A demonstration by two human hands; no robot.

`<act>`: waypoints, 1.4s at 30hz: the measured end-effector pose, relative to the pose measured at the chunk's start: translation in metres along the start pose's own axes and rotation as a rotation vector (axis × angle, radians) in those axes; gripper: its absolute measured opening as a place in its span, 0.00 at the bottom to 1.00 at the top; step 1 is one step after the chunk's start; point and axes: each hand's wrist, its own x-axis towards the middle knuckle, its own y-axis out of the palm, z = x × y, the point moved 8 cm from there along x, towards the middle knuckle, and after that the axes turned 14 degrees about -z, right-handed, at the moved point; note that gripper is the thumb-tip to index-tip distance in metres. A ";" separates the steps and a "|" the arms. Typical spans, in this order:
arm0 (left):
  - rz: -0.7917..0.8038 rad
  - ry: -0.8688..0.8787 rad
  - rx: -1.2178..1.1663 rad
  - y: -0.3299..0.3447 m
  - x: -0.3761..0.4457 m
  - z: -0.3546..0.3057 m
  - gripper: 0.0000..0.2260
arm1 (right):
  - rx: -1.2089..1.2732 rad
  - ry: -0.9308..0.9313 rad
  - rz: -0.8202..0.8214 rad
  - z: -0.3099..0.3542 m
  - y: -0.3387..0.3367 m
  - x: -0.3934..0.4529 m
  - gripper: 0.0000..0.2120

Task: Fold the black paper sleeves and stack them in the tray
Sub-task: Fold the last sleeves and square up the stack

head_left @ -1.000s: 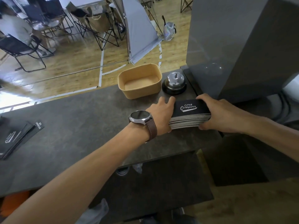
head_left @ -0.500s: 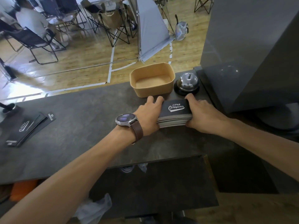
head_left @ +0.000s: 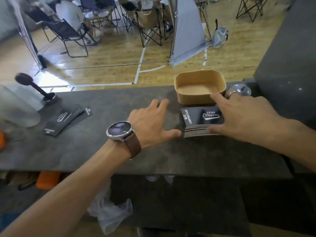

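A stack of folded black paper sleeves (head_left: 201,120) lies on the dark stone-patterned counter (head_left: 119,151), just in front of the tan tray (head_left: 195,98) and touching or nearly touching its near wall. The top sleeve carries white lettering, part of it reading "CAMPING CLUB". The tray itself holds nothing that can be seen.

The right hand (head_left: 246,115) lies over the right end of the stack with its fingers spread and fairly straight: the thumb runs along the stack's near edge, while the index finger reaches over the far edge toward the tray. A ring sits on 1 finger. It rests on the sleeves rather than curling round them.

The left hand (head_left: 152,122) is open too, fingers relaxed and splayed, palm down above the counter just left of the stack. Its thumb tip points at the stack's near left corner, close to it but seemingly not touching. It holds nothing. A wristwatch (head_left: 119,130) with a brown strap is on that wrist.

A silver call bell (head_left: 242,89) stands right of the tray, partly hidden behind the right hand's fingers. Well apart, at the counter's left end, a second, looser pile of unfolded sleeves (head_left: 68,120) is fanned out beside a black-handled tool in a holder (head_left: 34,86).
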 end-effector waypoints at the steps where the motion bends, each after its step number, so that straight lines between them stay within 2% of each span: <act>1: 0.010 -0.021 0.012 -0.003 -0.010 0.022 0.36 | 0.031 -0.021 -0.049 0.014 -0.014 0.006 0.32; 4: 0.048 -0.149 0.016 -0.007 -0.044 0.096 0.26 | 0.194 -0.075 -0.100 0.075 -0.037 0.024 0.24; 8: 0.072 -0.304 0.056 -0.002 -0.085 0.202 0.19 | 0.344 -0.161 -0.011 0.174 -0.030 0.054 0.21; 12: 0.050 -0.418 0.064 0.004 -0.111 0.293 0.16 | 0.381 -0.195 0.091 0.263 -0.004 0.084 0.20; 19: 0.100 -0.519 0.021 0.030 -0.125 0.391 0.23 | 0.419 -0.200 0.153 0.370 0.022 0.120 0.19; 23: 0.095 -0.541 -0.072 0.047 -0.130 0.406 0.23 | 0.417 -0.190 0.177 0.400 0.029 0.125 0.18; 28: -0.038 -0.537 -0.098 0.041 -0.134 0.402 0.17 | 0.402 -0.164 0.163 0.406 0.035 0.121 0.17; 33: -0.188 -0.481 -0.132 0.010 -0.144 0.380 0.17 | 0.455 -0.115 0.135 0.394 0.027 0.110 0.16; 36: -0.187 -0.311 -0.304 -0.001 -0.147 0.343 0.21 | 0.539 -0.051 0.026 0.377 0.015 0.102 0.23; 39: -0.121 -0.174 -0.432 0.002 -0.147 0.302 0.23 | 0.585 -0.067 -0.017 0.366 0.009 0.090 0.41; 40: -0.119 -0.156 -0.449 0.003 -0.146 0.293 0.23 | 0.589 -0.096 0.004 0.366 0.011 0.085 0.42; 42: -0.110 -0.138 -0.481 0.007 -0.145 0.282 0.24 | 0.576 -0.138 0.046 0.365 0.018 0.079 0.36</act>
